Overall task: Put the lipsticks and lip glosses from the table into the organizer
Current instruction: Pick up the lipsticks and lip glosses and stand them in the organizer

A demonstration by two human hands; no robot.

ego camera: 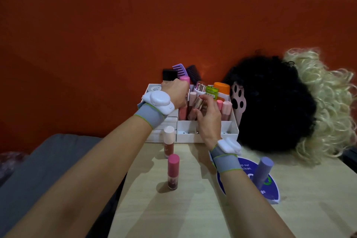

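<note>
Pinching a rose-gold lipstick point(199, 102), the right hand point(207, 117) is held over the white organizer point(188, 135); the left hand point(174, 92) reaches inside, its grip hidden. Pink-capped glosses point(225, 108), combs point(179, 68) and an orange tube point(222, 88) are stored within. Two lip glosses point(173, 172) are stood on the table point(193, 208).

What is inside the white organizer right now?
Standing in the organizer: pink lip glosses, two combs, a green tube, an orange-capped bottle. The right hand pinches a lipstick there. Both hands cover the middle compartments; the left hand hides its grip.
</note>
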